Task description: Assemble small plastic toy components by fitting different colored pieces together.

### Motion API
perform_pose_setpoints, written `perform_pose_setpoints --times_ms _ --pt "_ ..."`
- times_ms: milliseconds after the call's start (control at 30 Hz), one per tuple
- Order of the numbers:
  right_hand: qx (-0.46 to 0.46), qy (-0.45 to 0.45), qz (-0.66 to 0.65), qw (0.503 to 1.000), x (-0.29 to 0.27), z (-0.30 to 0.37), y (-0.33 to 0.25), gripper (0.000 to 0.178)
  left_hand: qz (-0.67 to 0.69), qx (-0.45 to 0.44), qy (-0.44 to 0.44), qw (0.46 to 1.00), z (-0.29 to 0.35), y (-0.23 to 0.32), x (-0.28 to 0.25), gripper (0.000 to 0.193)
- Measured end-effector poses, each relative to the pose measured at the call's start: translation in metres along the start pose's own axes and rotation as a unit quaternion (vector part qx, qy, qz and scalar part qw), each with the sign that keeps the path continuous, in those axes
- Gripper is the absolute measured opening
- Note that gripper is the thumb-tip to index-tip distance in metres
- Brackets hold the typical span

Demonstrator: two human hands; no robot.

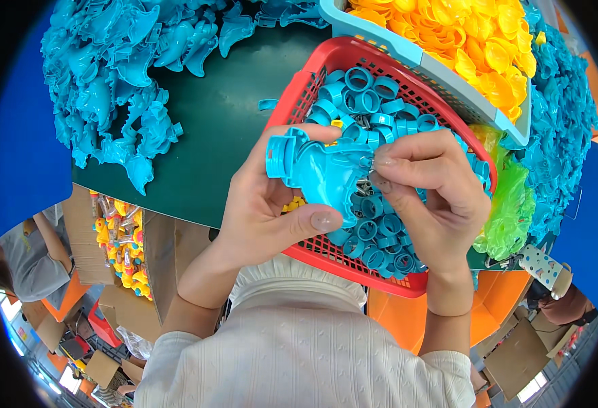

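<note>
My left hand is closed around a hollow, curved blue plastic shell, with its thumb along the near side. A round blue collar sits at the shell's left end. At the shell's right edge, the thumb and fingertips of my right hand are pinched together. Whatever lies between those fingertips is hidden or too small to name. Both hands are above a red plastic basket holding many blue rings. Small metal pieces show among the rings, just below the shell.
Blue shells are heaped on the dark green table; another blue heap rises at right. A grey-blue crate of yellow parts adjoins the basket. Green plastic bags lie beside it. A cardboard box stands at lower left.
</note>
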State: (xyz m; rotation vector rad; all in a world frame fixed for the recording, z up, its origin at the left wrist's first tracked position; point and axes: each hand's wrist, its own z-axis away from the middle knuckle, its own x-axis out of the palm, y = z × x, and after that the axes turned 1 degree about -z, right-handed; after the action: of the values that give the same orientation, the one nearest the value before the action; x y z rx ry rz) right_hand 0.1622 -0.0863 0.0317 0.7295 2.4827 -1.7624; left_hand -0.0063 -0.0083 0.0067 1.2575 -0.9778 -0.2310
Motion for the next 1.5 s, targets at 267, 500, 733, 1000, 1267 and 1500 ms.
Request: perform_pose_setpoints --times_ms 267,500,733,1000,1267,1500 --pt "-0.012 -0.067 0.044 0.997 0.009 0.001 -0.008 0.016 0.013 -0.081 0.051 0.995 -0.001 0.005 0.001 0.033" --pt "0.208 -0.041 -0.214 0.954 0.016 0.004 -0.010 0.015 -0.071 -0.026 0.082 0.994 0.001 0.005 0.004 0.027" --pt "0.140 -0.104 -0.170 0.970 0.018 0.007 -0.009 0.020 -0.015 -0.071 0.057 0.996 -0.001 0.008 0.001 0.022" --pt "0.140 -0.090 -0.170 0.971 0.010 -0.003 -0.001 0.022 0.030 -0.001 0.091 0.995 0.001 -0.001 -0.003 0.031" --pt "-0.081 -0.103 0.328 0.936 0.013 -0.017 0.020 0.031 -0.039 0.009 0.095 0.995 -0.003 0.001 0.000 0.075" --pt "-0.026 -0.116 0.326 0.938 0.018 -0.016 0.023 0.022 -0.037 0.014 0.120 0.992 0.001 0.004 0.002 0.078"
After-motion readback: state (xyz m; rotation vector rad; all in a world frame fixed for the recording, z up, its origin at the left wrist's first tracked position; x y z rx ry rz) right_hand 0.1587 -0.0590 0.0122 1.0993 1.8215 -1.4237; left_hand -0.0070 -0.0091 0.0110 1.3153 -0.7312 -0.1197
